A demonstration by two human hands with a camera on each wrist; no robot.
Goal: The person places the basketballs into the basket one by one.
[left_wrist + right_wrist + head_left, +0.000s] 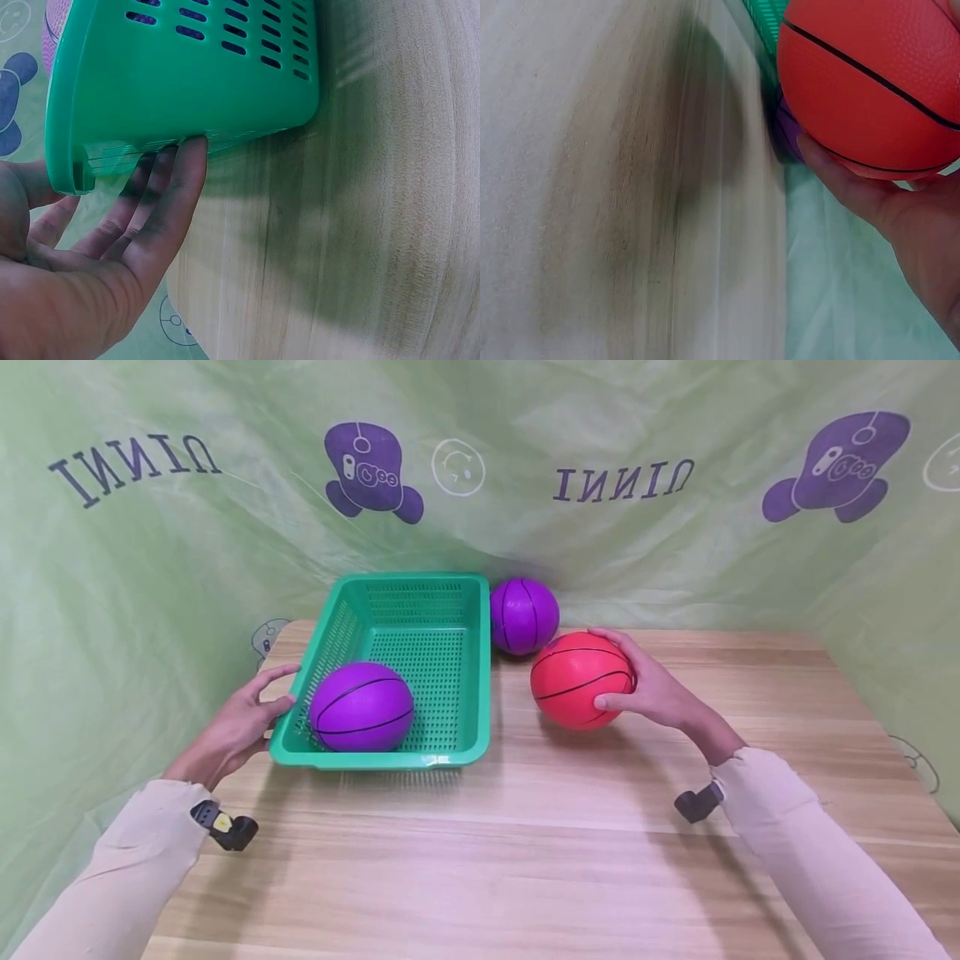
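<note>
While a purple ball (362, 707) sits in the green basket (484, 693), the right hand (656, 689) grasps a red ball (576, 685)

Nearest, two pale sleeves (817, 852) enter from the lower left and lower right corners of the frame, and the wooden tabletop (465, 860) stretches between them, leaving room in front of the basket. Left of centre stands the basket; the left hand (240, 720) pinches its left rim, thumb at the rim and fingers against the outer wall in the left wrist view. The purple ball lies inside at the lower left corner, with the perforated floor showing behind it and to its right. Right of centre, the red ball is held between the right hand's thumb on the near side and fingers on the far side; whether it touches the wood I cannot tell. A strip of tabletop separates it from the basket's right rim. Farther up, a second purple ball (525, 617) sits just beside the basket's upper right. The tabletop's far edge runs close behind these things, while its right edge slants down well apart from the right hand. Green cloth (637, 560) with purple prints spans the top of the frame.
</note>
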